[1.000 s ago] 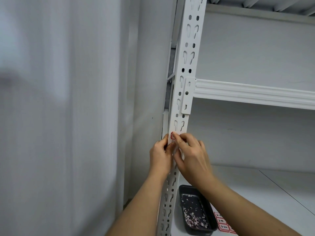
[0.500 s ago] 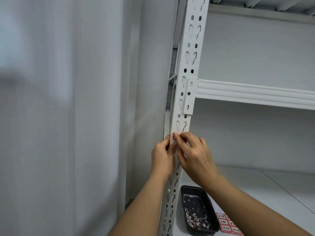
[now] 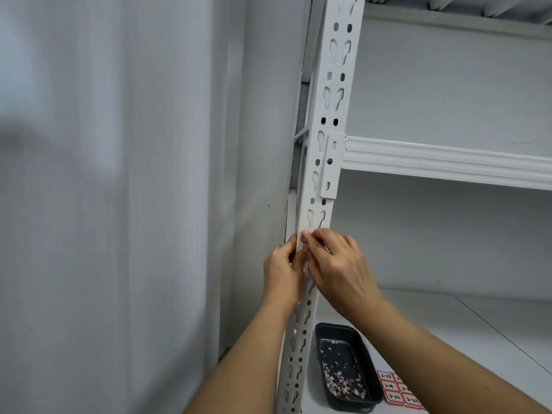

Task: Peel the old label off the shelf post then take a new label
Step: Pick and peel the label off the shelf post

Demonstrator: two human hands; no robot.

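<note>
Head camera view looks up along a white perforated metal shelf post (image 3: 325, 138), which leans slightly in the wide-angle picture and carries rows of keyhole slots. Both hands meet on this post, just below the bracket of a white ribbed metal shelf beam (image 3: 448, 162) that runs off to the post's right. The left hand (image 3: 282, 271) wraps the post's left edge, its fingers curled against the metal and its thumb pressed on the front face. The right hand (image 3: 337, 264) sits on the post's front, touching the left hand, with its forefinger and thumb bent and pinching at the old label (image 3: 303, 239), a small white sticker with a red mark, of which only a sliver shows between the fingertips. Whether any corner has lifted off the post cannot be told, since the fingers cover most of it. Below the hands and right of the post's foot, a black rectangular plastic tray (image 3: 370, 380) rests on the white lower shelf board (image 3: 478, 330); pale and reddish paper scraps lie scattered in it. Touching the tray's right side lies a sheet of new red-bordered white labels (image 3: 392, 385) with handwritten numbers, partly hidden by the right forearm. Left of the post hangs a pale grey curtain (image 3: 119, 204).
</note>
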